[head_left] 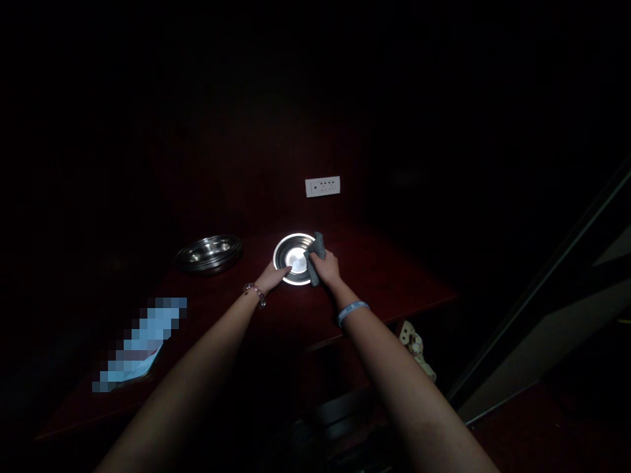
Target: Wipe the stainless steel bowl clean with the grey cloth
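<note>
A shiny metal bowl [297, 259], round and shallow, is held above or on the dark red table, brightly lit. My left hand [270, 278] grips its lower left rim, with the thumb over the inside. At the bowl's right side, my right hand [327, 268] is closed on a grey cloth [315, 253], which folds over the rim. The cloth hides the right edge of the bowl, and the fingers behind it are out of sight. Whether the bowl's base touches the table I cannot tell.
More metal bowls [210, 253] stand stacked at the back left of the table [394, 276]. A pixelated, light blue flat item [142, 348] lies at the front left. On the wall behind is a white power socket [323, 186]. Much of the room is dark.
</note>
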Tool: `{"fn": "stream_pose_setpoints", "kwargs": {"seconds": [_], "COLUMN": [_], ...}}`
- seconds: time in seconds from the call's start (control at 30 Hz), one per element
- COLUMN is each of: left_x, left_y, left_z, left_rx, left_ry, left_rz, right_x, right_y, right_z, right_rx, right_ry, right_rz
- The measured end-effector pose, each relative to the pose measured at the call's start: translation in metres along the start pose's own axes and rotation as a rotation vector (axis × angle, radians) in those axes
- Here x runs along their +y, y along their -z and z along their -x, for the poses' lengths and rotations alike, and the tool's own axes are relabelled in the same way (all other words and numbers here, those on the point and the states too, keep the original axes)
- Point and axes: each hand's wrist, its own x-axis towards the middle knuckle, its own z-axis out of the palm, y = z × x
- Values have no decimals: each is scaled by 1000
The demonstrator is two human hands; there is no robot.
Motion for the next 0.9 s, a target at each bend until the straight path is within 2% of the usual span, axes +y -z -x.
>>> {"fn": "stream_pose_setpoints", "kwargs": {"seconds": [0.77, 0.9], "left_x": [0, 3], "left_y": [2, 1], "left_z": [1, 2], "left_rx": [-23, 3], "left_ry": [-34, -15], "left_rz": [1, -21], "right_x": [1, 2], "right_y": [0, -1], "right_z": [-1, -2], "right_rx": [6, 8], "right_ry": [7, 8], "right_rz": [11, 1]}}
